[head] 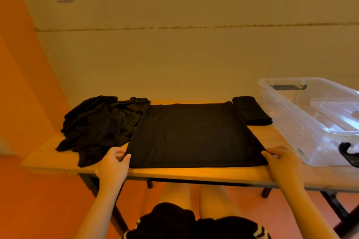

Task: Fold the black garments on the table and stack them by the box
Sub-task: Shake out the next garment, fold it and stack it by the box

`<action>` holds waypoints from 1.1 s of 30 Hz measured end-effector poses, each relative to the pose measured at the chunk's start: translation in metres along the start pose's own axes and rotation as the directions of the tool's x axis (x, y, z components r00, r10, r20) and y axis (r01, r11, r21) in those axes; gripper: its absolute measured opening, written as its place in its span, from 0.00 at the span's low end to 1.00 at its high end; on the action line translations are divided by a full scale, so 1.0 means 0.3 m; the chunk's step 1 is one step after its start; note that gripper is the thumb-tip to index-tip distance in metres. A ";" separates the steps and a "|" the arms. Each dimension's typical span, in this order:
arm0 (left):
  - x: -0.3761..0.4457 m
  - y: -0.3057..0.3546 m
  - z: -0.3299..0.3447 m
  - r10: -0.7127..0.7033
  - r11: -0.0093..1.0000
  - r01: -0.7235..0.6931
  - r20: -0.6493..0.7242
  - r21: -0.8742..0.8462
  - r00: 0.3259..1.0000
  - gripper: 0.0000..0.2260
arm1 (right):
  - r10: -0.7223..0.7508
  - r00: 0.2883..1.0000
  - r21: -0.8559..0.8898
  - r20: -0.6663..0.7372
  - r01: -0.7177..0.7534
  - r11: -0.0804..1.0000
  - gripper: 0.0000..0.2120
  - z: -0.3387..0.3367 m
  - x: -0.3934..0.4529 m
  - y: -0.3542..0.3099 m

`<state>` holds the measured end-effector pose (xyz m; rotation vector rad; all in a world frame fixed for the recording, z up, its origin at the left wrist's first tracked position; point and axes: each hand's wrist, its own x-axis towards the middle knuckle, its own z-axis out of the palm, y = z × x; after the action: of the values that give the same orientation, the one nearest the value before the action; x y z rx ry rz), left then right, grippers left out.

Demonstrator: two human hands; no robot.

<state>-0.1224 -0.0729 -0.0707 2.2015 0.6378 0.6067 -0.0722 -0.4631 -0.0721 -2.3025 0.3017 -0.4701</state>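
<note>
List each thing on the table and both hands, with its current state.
Flat garment: spread out smooth, near corners held.
Crumpled pile: unfolded, heaped at the left.
Folded garment: folded, lying beside the box.
Clear plastic box: open, no lid on.
Left hand: pinching near-left corner.
Right hand: pinching near-right corner.

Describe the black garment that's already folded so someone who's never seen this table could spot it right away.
Start at the clear plastic box on the right of the wooden table. The folded garment lies just left of the box, at the table's far edge. It is a small, neat, thick bundle, unlike the large garment spread flat beside it and the crumpled pile at far left.
</note>
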 end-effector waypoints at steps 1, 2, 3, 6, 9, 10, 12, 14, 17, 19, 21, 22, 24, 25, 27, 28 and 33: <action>-0.004 0.004 -0.003 0.018 0.997 -0.017 0.003 -0.080 1.000 0.08 | 0.002 1.000 0.025 0.003 -0.002 1.000 0.09 -0.002 -0.001 -0.003; -0.009 0.010 -0.007 0.037 0.988 -0.036 0.003 -0.149 0.999 0.08 | 0.016 1.000 0.049 0.013 -0.016 0.999 0.09 -0.006 -0.002 -0.004; -0.012 0.015 -0.010 0.051 0.979 -0.051 -0.006 -0.198 0.999 0.08 | 0.027 0.999 0.078 0.031 -0.030 0.997 0.08 -0.011 -0.002 -0.004; -0.012 0.015 -0.013 0.059 0.967 -0.066 -0.037 -0.248 0.998 0.07 | 0.052 0.996 0.101 0.071 -0.059 0.993 0.04 -0.032 -0.001 -0.011; -0.006 -0.006 -0.009 0.080 0.978 -0.085 -0.031 -0.190 0.996 0.07 | 0.069 0.994 0.080 0.083 -0.076 0.994 0.03 -0.049 -0.001 -0.012; -0.006 -0.012 -0.007 0.096 0.981 -0.099 -0.027 -0.165 0.995 0.08 | 0.076 0.994 0.069 0.084 -0.082 0.994 0.03 -0.051 -0.002 -0.013; -0.006 -0.021 -0.002 0.120 0.984 -0.122 -0.023 -0.128 0.992 0.09 | 0.092 0.993 0.057 0.080 -0.096 0.994 0.03 -0.052 -0.001 -0.011; -0.005 -0.027 0.001 0.131 0.986 -0.134 -0.032 -0.101 0.991 0.10 | 0.107 0.991 0.056 0.084 -0.112 0.992 0.02 -0.055 0.001 -0.013; -0.003 -0.034 0.006 0.150 0.985 -0.154 -0.046 -0.077 0.988 0.10 | 0.100 0.990 0.089 0.096 -0.109 0.990 0.03 -0.066 0.005 -0.020; -0.004 -0.035 0.012 0.153 0.985 -0.156 -0.051 -0.069 0.987 0.10 | 0.084 0.992 0.122 0.096 -0.096 0.988 0.04 -0.075 0.005 -0.026; -0.005 -0.035 0.018 0.148 0.986 -0.153 -0.067 -0.066 0.987 0.10 | 0.059 0.995 0.137 0.086 -0.070 0.988 0.04 -0.076 0.005 -0.025; -0.007 -0.035 0.019 0.138 0.988 -0.143 -0.075 -0.065 0.988 0.10 | 0.043 0.997 0.140 0.070 -0.052 0.989 0.05 -0.074 0.004 -0.019; -0.009 -0.035 0.021 0.127 0.989 -0.133 -0.081 -0.066 0.989 0.10 | 0.016 1.000 0.127 0.027 -0.019 0.992 0.06 -0.063 0.000 -0.002; -0.010 -0.036 0.022 0.127 0.989 -0.132 -0.081 -0.062 0.989 0.10 | 0.003 1.000 0.102 0.017 -0.005 0.995 0.07 -0.056 -0.001 0.008; -0.011 -0.034 0.021 0.147 0.988 -0.149 -0.080 -0.027 0.986 0.10 | -0.008 0.999 0.027 0.035 0.007 1.000 0.09 -0.039 0.000 0.023; -0.011 -0.035 0.019 0.165 0.986 -0.164 -0.075 0.010 0.984 0.11 | -0.011 0.998 -0.013 0.060 0.012 1.000 0.09 -0.035 0.002 0.027; 0.001 -0.043 0.006 0.321 0.921 -0.295 -0.071 0.254 0.944 0.10 | -0.120 0.985 -0.315 0.125 0.154 0.937 0.12 -0.046 0.015 0.041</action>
<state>-0.1243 -0.0661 -0.0818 2.5361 0.4391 0.8582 -0.0748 -0.4819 -0.0710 -2.6725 0.1770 -0.3901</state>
